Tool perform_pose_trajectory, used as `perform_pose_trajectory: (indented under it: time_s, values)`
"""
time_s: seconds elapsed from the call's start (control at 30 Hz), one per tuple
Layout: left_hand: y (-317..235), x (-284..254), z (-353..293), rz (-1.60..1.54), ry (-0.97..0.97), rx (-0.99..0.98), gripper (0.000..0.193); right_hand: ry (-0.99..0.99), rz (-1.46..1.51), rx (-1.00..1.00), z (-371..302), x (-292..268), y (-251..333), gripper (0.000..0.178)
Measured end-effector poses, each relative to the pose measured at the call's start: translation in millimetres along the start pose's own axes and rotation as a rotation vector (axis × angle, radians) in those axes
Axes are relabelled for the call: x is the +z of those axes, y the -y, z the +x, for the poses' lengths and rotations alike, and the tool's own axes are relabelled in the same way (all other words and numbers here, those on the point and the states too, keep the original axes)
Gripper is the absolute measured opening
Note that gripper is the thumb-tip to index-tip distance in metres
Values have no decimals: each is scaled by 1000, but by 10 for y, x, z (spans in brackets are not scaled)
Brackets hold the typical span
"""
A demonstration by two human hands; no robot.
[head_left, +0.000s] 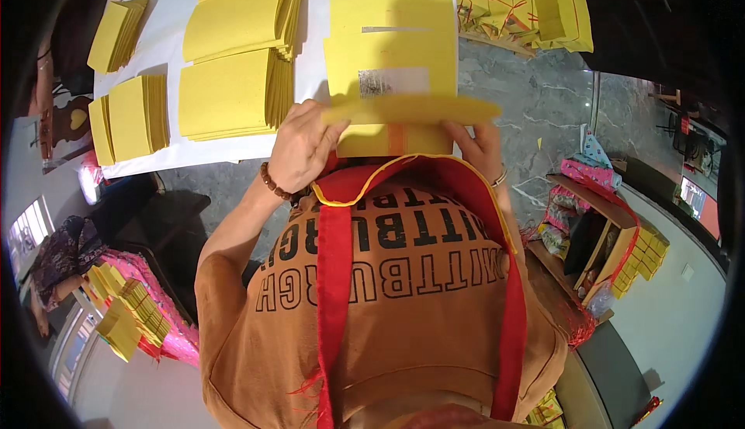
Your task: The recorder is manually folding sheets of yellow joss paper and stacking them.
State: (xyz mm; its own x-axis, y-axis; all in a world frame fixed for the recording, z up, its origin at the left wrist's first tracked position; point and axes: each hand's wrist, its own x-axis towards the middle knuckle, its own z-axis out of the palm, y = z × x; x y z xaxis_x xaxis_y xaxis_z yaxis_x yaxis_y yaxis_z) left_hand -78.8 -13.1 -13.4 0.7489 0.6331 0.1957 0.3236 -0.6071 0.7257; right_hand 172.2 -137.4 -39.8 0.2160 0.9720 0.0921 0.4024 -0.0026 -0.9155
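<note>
Yellow sheets point(392, 11): paper (matt, smooth).

1. I see the left hand point(301, 143) and right hand point(479, 151) by the near-right corner of the white table point(206, 149), gripping the two ends of a blurred yellow sheet point(411, 108).
2. Below it I make out a yellow panel point(361, 143) crossed by an orange band point(397, 140); whether they join the sheet, I can't tell.
3. Beyond, flat yellow papers point(388, 52) overlap along the right edge, showing a silvery patch point(392, 81).
4. Toward the near-left corner, I have a thick yellow stack point(229, 95), then a smaller bundle point(132, 118).
</note>
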Motion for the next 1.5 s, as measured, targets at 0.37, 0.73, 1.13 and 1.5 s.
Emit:
perform_pose_trajectory:
  time_s: [0.37, 0.73, 1.13, 1.5]
  values:
    - [243, 163, 108, -462, -18, -650, 27, -179, 102, 362, 372, 142, 174, 46]
    - [166, 297, 118, -629, -208, -602, 28, -167, -30, 275, 360, 182, -32, 36]
    - [113, 246, 165, -648, -182, -632, 44, -229, 42, 306, 398, 256, -60, 35]
    - [-90, 81, 375, 324, -357, -48, 32, -258, 15, 271, 406, 276, -32, 34]
